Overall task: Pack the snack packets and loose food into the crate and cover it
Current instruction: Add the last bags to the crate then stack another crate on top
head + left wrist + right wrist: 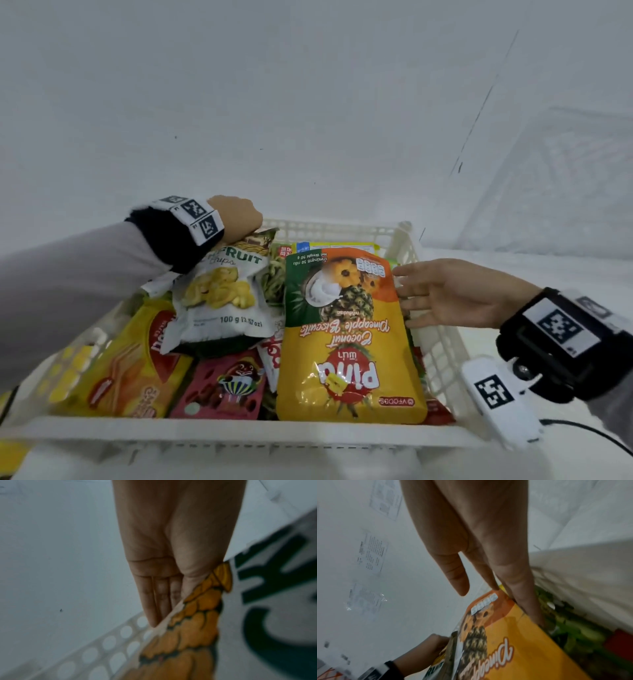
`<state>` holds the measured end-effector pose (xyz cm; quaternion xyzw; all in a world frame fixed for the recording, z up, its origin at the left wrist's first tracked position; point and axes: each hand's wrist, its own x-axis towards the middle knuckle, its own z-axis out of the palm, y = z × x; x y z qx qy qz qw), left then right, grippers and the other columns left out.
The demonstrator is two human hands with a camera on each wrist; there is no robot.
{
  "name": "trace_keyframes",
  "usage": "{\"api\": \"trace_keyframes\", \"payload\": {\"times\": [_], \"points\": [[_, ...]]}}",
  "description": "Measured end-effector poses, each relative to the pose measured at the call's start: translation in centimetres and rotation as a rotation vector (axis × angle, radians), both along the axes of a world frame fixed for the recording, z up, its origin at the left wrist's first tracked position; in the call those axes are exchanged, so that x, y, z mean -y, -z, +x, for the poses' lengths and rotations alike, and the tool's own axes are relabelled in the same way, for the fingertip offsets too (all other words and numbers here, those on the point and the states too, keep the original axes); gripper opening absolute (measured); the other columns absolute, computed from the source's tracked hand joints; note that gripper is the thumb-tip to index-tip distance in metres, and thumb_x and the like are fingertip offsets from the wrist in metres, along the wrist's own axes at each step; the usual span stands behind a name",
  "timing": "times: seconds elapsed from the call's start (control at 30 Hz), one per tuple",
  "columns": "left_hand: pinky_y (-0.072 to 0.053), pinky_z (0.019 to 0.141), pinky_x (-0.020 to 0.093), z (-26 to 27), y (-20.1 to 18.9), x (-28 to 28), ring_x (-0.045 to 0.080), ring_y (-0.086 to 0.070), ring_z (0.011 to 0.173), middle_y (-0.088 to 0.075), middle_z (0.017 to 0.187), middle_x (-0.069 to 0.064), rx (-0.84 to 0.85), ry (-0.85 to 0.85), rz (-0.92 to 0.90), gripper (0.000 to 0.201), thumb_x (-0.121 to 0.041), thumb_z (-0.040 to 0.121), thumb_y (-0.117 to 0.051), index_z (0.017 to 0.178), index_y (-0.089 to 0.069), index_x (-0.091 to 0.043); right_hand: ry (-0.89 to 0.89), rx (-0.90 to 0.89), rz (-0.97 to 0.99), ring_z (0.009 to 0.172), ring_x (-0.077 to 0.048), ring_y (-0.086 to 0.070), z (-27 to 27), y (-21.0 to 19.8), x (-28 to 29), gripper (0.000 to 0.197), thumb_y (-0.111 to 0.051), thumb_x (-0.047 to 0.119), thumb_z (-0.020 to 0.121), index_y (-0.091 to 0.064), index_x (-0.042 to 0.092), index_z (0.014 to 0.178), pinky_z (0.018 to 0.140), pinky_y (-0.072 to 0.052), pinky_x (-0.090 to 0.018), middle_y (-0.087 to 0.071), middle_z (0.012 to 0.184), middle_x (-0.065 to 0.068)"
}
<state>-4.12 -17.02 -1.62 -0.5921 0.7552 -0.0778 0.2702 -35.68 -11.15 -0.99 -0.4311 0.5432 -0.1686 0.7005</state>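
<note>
A white perforated crate holds several snack packets. The white jackfruit chips bag leans at its far left. My left hand reaches over the bag's top; in the left wrist view its straight fingers slide down between the bag and the crate wall, with the thumb tip hidden. The orange pineapple biscuits pouch lies on top at the right. My right hand is open, its straight fingertips touching the pouch's right edge.
In the crate also lie a yellow-red wafer packet, a pink packet, green loose food and a yellow box. A white perforated panel leans against the wall at the right. A black cable runs at bottom right.
</note>
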Motion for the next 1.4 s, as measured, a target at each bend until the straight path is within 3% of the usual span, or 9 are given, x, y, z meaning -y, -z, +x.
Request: {"api": "trace_keyframes", "payload": {"times": [0.13, 0.3, 0.5, 0.63, 0.73, 0.87, 0.97, 1.1, 1.4], "points": [[-0.027, 0.063, 0.028, 0.7, -0.2, -0.7, 0.019, -0.027, 0.057, -0.032, 0.064, 0.007, -0.224, -0.087, 0.123, 0.032, -0.003, 0.096, -0.036, 0.065, -0.034, -0.011, -0.069, -0.056, -0.036, 0.103, -0.031, -0.065, 0.0, -0.9, -1.2, 0.048, -0.067, 0.022, 0.070, -0.060, 0.010, 0.117, 0.087, -0.053, -0.046, -0.066, 0.118, -0.014], [-0.042, 0.089, 0.032, 2.0, -3.1, -4.8, 0.027, -0.055, 0.104, -0.055, 0.111, 0.011, -0.362, -0.206, 0.298, 0.056, -0.043, 0.100, -0.025, 0.118, -0.050, 0.004, -0.054, -0.105, -0.102, 0.111, -0.032, -0.056, 0.6, -1.4, -2.8, 0.039, -0.056, 0.012, 0.088, -0.053, 0.010, 0.127, 0.096, -0.046, -0.049, -0.066, 0.119, -0.011], [-0.031, 0.105, 0.025, 3.2, -7.6, -13.2, 0.011, -0.043, 0.127, -0.038, 0.147, -0.004, -0.335, -0.038, 0.235, 0.068, -0.064, 0.087, -0.031, 0.143, -0.034, -0.026, -0.120, -0.208, -0.332, 0.109, -0.009, -0.062, 2.8, -3.8, -6.7, 0.029, -0.055, 0.013, 0.090, -0.064, 0.020, 0.117, 0.088, -0.047, -0.032, -0.069, 0.116, 0.002], [-0.022, 0.094, 0.014, 5.2, -7.9, -20.8, -0.009, -0.034, 0.114, -0.031, 0.147, -0.022, -0.517, -0.064, 0.190, 0.088, -0.082, 0.060, -0.019, 0.141, -0.025, -0.047, -0.189, -0.208, -0.559, 0.113, 0.004, -0.057, 5.7, -3.6, -11.8, 0.032, -0.060, 0.026, 0.084, -0.064, 0.033, 0.115, 0.094, -0.046, -0.021, -0.063, 0.120, 0.020], [-0.024, 0.095, 0.016, 6.6, -5.8, -24.9, -0.005, -0.032, 0.126, -0.029, 0.147, -0.024, -0.697, -0.182, 0.130, 0.095, -0.085, 0.050, -0.019, 0.139, -0.024, -0.053, -0.215, -0.189, -0.651, 0.107, 0.013, -0.055, 8.4, -2.0, -14.9, 0.032, -0.060, 0.026, 0.088, -0.061, 0.040, 0.117, 0.079, -0.044, -0.001, -0.062, 0.116, 0.028], [-0.034, 0.103, 0.028, 6.5, -1.1, -25.5, 0.006, -0.037, 0.132, -0.035, 0.149, -0.013, -1.066, -0.334, -0.021, 0.084, -0.077, 0.066, -0.038, 0.142, -0.028, -0.042, -0.158, -0.249, -0.729, 0.122, 0.003, -0.047, 12.5, 0.8, -15.8, 0.037, -0.058, 0.024, 0.091, -0.053, 0.039, 0.125, 0.100, -0.040, -0.020, -0.051, 0.133, 0.022], [-0.036, 0.105, 0.035, 5.0, 2.4, -23.6, 0.019, -0.038, 0.133, -0.033, 0.151, -0.003, -1.247, -0.440, -0.162, 0.073, -0.052, 0.084, -0.058, 0.146, -0.025, -0.031, -0.155, -0.407, -0.842, 0.113, 0.000, -0.042, 15.5, 2.5, -14.6, 0.053, -0.059, 0.026, 0.091, -0.040, 0.029, 0.140, 0.094, -0.035, -0.020, -0.044, 0.140, 0.012], [-0.038, 0.095, 0.033, 4.2, 5.3, -21.5, 0.026, -0.042, 0.128, -0.037, 0.147, 0.008, -1.209, -0.492, -0.215, 0.085, -0.039, 0.082, -0.067, 0.148, -0.017, -0.019, -0.116, -0.443, -0.884, 0.095, -0.007, -0.054, 18.5, 4.2, -12.9, 0.061, -0.064, 0.020, 0.086, -0.037, 0.022, 0.140, 0.064, -0.037, -0.001, -0.053, 0.112, 0.012], [-0.059, 0.068, 0.033, 6.0, 5.6, -20.3, 0.030, -0.066, 0.096, -0.056, 0.119, 0.022, -1.834, -0.601, -0.031, 0.062, -0.007, 0.070, -0.080, 0.122, -0.050, -0.022, 0.095, -0.352, -0.854, 0.108, -0.014, -0.057, 18.9, 5.9, -12.4, 0.057, -0.076, 0.025, 0.077, -0.054, 0.018, 0.129, 0.085, -0.047, -0.022, -0.056, 0.130, 0.000]]}}
